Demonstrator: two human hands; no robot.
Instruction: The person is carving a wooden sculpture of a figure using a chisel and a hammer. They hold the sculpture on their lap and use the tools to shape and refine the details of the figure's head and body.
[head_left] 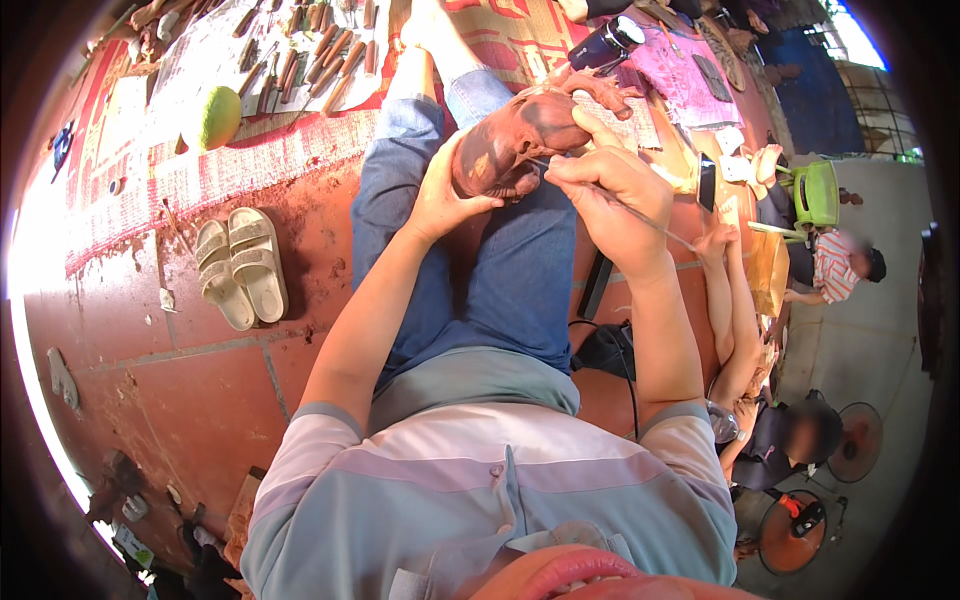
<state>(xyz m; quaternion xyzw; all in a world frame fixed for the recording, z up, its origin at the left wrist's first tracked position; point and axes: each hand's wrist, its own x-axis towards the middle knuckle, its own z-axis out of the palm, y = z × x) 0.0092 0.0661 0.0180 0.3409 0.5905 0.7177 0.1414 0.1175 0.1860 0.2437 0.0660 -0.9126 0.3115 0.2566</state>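
A reddish-brown wood carving (495, 145) with rounded bulges and a branching upper end rests across my jeans-clad lap. My left hand (440, 198) is wrapped around its left side, thumb along the lower edge. A thin metal carving tool (650, 222) is gripped in my right hand (615, 190), its shaft slanting down to the right. The tool's tip meets a recess near the middle of the carving; its exact shape is too small to tell. Fingers of my right hand also lie close against the carving's right side.
Several wooden-handled chisels (330, 65) lie on the mat ahead, near a green fruit (212, 118). Beige sandals (243, 268) sit on the red tiles at left. A dark flask (608, 42) lies ahead right. Another person's bare legs (735, 310) are close at right, beyond a black cable.
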